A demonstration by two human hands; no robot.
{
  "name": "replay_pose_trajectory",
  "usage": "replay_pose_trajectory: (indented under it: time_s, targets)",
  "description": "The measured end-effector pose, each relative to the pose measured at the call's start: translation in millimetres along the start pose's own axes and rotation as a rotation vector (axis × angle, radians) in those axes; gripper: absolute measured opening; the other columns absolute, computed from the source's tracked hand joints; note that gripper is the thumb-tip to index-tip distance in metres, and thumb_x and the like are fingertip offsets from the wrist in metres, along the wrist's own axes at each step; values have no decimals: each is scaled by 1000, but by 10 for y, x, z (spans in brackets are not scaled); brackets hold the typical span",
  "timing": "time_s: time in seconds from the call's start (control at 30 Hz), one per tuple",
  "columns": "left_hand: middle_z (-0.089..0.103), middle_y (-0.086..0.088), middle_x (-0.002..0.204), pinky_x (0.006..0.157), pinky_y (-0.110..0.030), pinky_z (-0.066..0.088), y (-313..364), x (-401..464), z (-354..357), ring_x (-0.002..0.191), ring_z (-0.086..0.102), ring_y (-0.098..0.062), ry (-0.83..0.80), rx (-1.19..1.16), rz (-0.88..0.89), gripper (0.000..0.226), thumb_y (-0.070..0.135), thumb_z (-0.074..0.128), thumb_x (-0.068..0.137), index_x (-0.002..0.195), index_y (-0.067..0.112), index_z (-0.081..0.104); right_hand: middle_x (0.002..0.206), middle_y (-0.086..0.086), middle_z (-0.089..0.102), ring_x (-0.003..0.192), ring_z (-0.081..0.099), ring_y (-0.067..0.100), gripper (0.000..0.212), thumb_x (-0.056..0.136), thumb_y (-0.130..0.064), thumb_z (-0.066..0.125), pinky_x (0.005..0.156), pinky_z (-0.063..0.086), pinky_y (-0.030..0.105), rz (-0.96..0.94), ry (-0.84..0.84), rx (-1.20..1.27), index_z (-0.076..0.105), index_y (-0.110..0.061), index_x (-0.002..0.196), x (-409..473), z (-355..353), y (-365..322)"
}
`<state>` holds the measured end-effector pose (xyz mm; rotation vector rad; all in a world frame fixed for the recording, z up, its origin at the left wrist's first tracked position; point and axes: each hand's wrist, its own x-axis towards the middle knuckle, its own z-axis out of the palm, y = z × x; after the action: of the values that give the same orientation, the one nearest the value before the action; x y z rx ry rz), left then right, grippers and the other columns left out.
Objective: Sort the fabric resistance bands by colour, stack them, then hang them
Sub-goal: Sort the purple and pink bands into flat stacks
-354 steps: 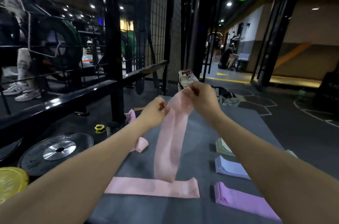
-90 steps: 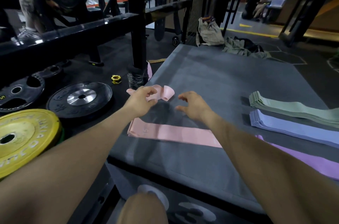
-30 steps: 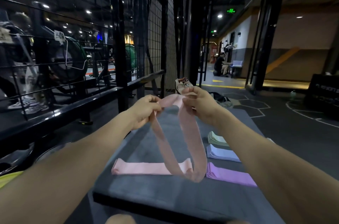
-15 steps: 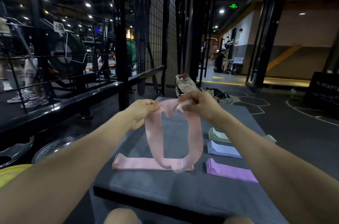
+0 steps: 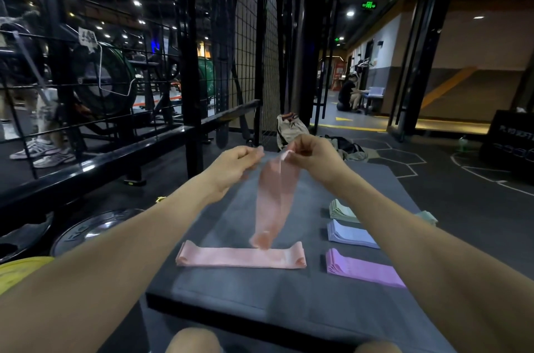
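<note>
pink band (image 5: 273, 202) in right hand (image 5: 313, 157)

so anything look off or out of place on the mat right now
Nothing much. The green stack, blue stack and purple stack lie in a neat column on the mat, and the pink pile lies flat. One pink band hangs from the right hand, its end blurred.

We see both forearms bare to the frame edge (no sleeves, watch or rings visible), knees bare too.
</note>
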<state>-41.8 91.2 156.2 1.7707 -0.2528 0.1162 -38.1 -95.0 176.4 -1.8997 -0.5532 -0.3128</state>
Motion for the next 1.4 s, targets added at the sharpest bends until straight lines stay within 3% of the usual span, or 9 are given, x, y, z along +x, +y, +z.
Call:
replay_pose_trajectory:
  time_s: [0.13,0.27,0.47,0.57,0.83,0.97,1.1,1.2,1.4]
  targets:
    - [62,2,96,83,-20,44,107,-60,169,89,56,-7,-121,-96,111,18,14,65,84,100,18,59,66,1,51,59,44,8,23,85,-6,65,54,38,16,-7,1,-18,53,-18,70,26,41,-74]
    - [63,-7,97,89,-29,46,118,-58,295,91,57,-14,-60,-60,166,18,5,66,84,95,18,60,69,2,54,60,46,8,17,85,-7,65,51,39,15,2,7,-98,57,-16,74,-3,15,-75]
    - [62,-3,75,63,-17,55,69,-71,360,59,61,-2,50,-158,116,22,-4,54,89,79,15,60,62,-3,52,59,45,8,24,80,-9,72,54,36,16,49,2,-42,55,-19,66,-97,-92,51]
    - [62,0,74,58,-14,52,67,-54,395,62,59,-3,75,-148,123,21,-2,53,91,81,14,61,66,-1,52,63,45,12,24,80,-9,72,57,36,19,85,-55,-46,53,-20,69,-117,-92,56]
    - [63,-1,83,64,-13,52,71,-65,376,72,59,-5,18,-116,131,19,0,49,93,89,14,61,62,0,46,59,38,11,25,83,-12,70,54,31,20,59,-38,-24,55,-20,64,-108,-70,9]
    - [64,2,89,82,-22,48,-72,-132,421,82,59,-9,-110,-222,54,16,15,45,98,95,17,61,61,-2,48,57,42,10,27,83,-10,69,54,35,19,49,63,0,54,-19,63,-72,-13,40]
    - [64,2,91,75,-14,48,-232,-211,544,81,59,-8,-122,-9,36,10,9,56,92,101,12,56,64,3,50,58,44,15,25,84,-11,68,57,39,27,79,201,53,54,-17,64,-45,-38,75]
    - [65,-8,96,81,-30,50,-411,-226,528,85,59,-18,-107,129,-62,9,9,64,87,95,10,59,64,3,51,60,45,16,20,86,-13,66,59,40,30,120,353,85,55,-13,69,-60,-133,132]
    - [48,-3,66,53,-24,29,-715,-340,360,61,39,-15,-141,600,-161,24,5,66,78,65,11,46,67,-5,55,63,49,10,19,87,-24,65,71,47,34,330,617,98,56,-18,72,-135,-385,433]
